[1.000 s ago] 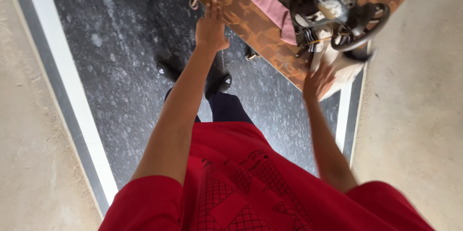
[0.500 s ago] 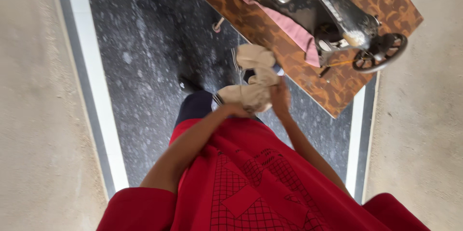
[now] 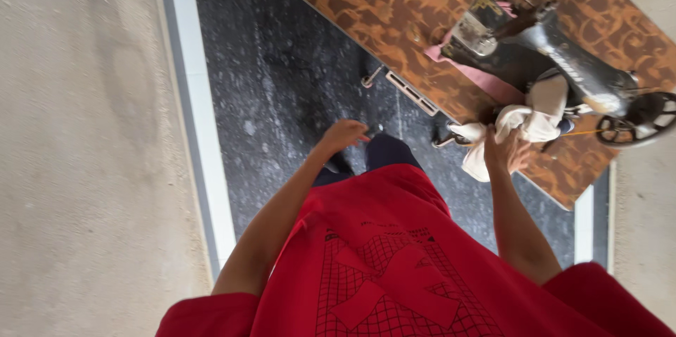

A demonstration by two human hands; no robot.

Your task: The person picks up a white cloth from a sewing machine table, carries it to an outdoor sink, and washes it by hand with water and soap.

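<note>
Our right hand (image 3: pixel 508 148) is curled around a bunch of cream-white cloth (image 3: pixel 524 126), the fingers closed into its folds at the near edge of the tabletop (image 3: pixel 394 6). Part of the cloth hangs down past the edge below the hand, and another part rises up against the black sewing machine (image 3: pixel 563 62), touching its body just beside the handwheel (image 3: pixel 637 120). We see a few dark stripes on one corner of the cloth, to the left of the hand.

Our left hand (image 3: pixel 343 134) holds nothing. Its fingers are loosely extended and a little apart, and it hangs over the dark speckled floor (image 3: pixel 282 83), just above our dark trouser leg (image 3: pixel 387 154) and well apart from the cloth. We cannot tell whether the fingertips touch the trousers.

On the brown patterned tabletop the sewing machine lies across a piece of pink fabric (image 3: pixel 493 80), which shows beneath and beside its base. Under the tabletop edge we make out a metal treadle part (image 3: pixel 412 92) and a bit of frame. We wear a red shirt (image 3: pixel 394 273) with a dark grid print. A white strip (image 3: pixel 201 111) borders the dark floor, with pale concrete (image 3: pixel 77 147) beyond it.
</note>
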